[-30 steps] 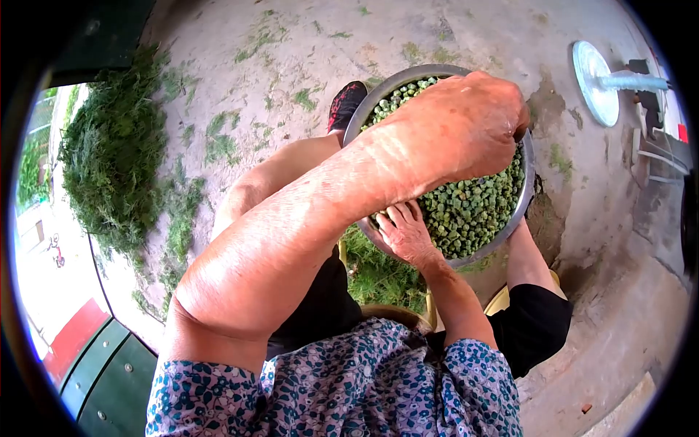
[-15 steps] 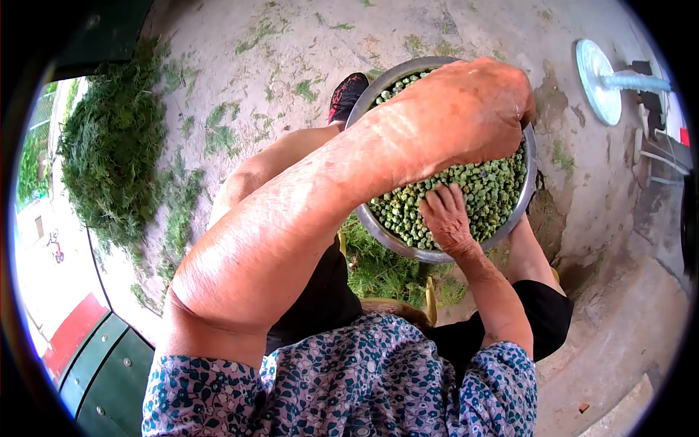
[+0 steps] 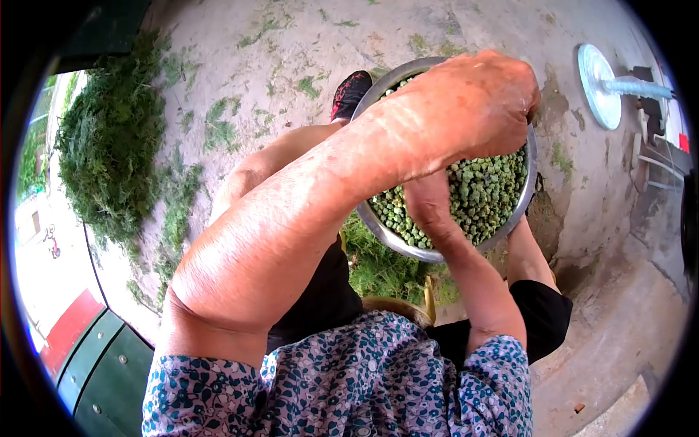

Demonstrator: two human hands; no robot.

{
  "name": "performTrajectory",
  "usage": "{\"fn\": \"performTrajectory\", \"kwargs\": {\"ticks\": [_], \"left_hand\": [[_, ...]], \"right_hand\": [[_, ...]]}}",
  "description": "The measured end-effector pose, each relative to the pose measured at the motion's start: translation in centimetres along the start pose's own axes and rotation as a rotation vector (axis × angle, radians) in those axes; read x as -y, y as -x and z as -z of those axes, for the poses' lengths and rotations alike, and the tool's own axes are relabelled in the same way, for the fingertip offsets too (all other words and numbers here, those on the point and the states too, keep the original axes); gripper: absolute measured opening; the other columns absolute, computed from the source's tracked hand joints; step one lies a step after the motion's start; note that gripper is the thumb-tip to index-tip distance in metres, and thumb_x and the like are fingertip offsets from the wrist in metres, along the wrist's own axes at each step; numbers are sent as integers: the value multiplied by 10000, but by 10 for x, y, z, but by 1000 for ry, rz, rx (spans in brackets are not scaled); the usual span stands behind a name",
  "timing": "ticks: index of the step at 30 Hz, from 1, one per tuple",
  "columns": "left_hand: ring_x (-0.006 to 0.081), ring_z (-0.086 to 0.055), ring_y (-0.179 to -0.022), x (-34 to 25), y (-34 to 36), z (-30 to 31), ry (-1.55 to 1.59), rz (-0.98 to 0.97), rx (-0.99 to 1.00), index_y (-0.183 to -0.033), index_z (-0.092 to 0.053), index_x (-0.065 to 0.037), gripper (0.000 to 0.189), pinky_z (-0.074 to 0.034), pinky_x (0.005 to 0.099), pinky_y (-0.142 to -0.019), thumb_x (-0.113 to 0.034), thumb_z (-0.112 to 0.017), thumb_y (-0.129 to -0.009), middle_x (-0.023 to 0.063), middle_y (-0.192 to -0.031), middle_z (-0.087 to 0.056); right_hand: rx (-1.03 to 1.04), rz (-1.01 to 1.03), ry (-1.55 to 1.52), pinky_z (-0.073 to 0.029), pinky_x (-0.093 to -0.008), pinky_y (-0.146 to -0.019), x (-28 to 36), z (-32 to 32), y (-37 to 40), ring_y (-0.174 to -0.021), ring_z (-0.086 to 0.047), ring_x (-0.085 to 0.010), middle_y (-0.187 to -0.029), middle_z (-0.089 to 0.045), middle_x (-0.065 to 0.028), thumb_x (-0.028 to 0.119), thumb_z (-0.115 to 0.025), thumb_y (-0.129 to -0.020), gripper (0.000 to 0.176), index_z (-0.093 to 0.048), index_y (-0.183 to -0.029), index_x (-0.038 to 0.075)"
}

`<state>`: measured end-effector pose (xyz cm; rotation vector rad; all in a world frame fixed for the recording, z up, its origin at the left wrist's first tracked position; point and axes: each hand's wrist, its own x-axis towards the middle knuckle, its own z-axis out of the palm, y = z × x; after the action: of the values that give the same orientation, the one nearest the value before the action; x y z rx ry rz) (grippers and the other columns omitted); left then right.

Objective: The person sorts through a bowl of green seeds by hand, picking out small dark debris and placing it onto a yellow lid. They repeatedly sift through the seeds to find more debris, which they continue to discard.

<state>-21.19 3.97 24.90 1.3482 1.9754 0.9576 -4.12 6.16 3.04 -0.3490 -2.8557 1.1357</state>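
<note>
A round metal bowl point(image 3: 532, 171) full of small round green seed pods point(image 3: 489, 191) sits between my knees. My left arm stretches across it, and my left hand point(image 3: 489, 91) is bent over the far right part of the rim. Its fingers curl down and inward, mostly out of sight, so what they hold is hidden. Beneath that forearm, my right hand point(image 3: 428, 195) reaches into the bowl over the pods. Only its back and wrist show; the fingers are covered by the left arm.
A heap of feathery green plants point(image 3: 109, 146) lies to the left, with scraps over the concrete floor point(image 3: 429, 22). More greenery point(image 3: 375, 255) lies below the bowl. A pale round base with a pole point(image 3: 603, 86) stands at right. My shoe point(image 3: 352, 95) is beside the bowl.
My right hand has moved forward and slightly left, from showing its fingers on the pods to going under the left forearm. The left hand has shifted only slightly.
</note>
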Motion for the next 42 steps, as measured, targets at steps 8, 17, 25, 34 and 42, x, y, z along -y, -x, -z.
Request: {"fn": "performTrajectory", "kwargs": {"ticks": [8, 17, 25, 34, 42], "left_hand": [[312, -620, -826, 2, -2, 1, 49, 26, -8, -959, -639, -18, 291, -488, 363, -747, -118, -531, -708, 191, -863, -635], [309, -618, -841, 3, -4, 3, 81, 70, -24, -969, -639, -21, 300, -486, 363, -757, -130, -534, -710, 187, -881, -637], [298, -628, -818, 2, 1, 10, 105, 85, -55, -968, -637, -12, 303, -492, 356, -738, -137, -536, -710, 188, -863, -640], [295, -630, -805, 2, 4, 15, 72, 50, -75, -962, -638, -6, 302, -494, 355, -734, -132, -541, -706, 192, -856, -640], [316, -620, -834, 2, 0, 9, 43, 66, -76, -967, -638, -7, 294, -491, 359, -750, -124, -544, -714, 195, -877, -635]], "right_hand": [[-36, 351, 313, -290, -456, -993, -1, -70, -17, -1133, -395, -305, -1177, -447, -112, 149, -541, -759, 328, -525, -1073, 55], [213, 498, 531, -290, -439, -973, -22, -16, 6, -1011, -420, -279, -995, -496, -82, 156, -591, -657, 286, -552, -929, 75], [372, 336, 669, -229, -492, -1022, -11, 51, 16, -1080, -419, -277, -1058, -523, -78, 184, -642, -676, 241, -617, -880, 59], [19, 182, 788, -170, -550, -1027, -14, 92, 4, -1157, -383, -294, -1153, -476, -85, 83, -552, -728, 281, -567, -1008, 66], [117, 236, 458, -326, -471, -968, 5, -10, 3, -1130, -402, -309, -1158, -461, -143, 17, -554, -744, 300, -527, -1043, 23]]}}
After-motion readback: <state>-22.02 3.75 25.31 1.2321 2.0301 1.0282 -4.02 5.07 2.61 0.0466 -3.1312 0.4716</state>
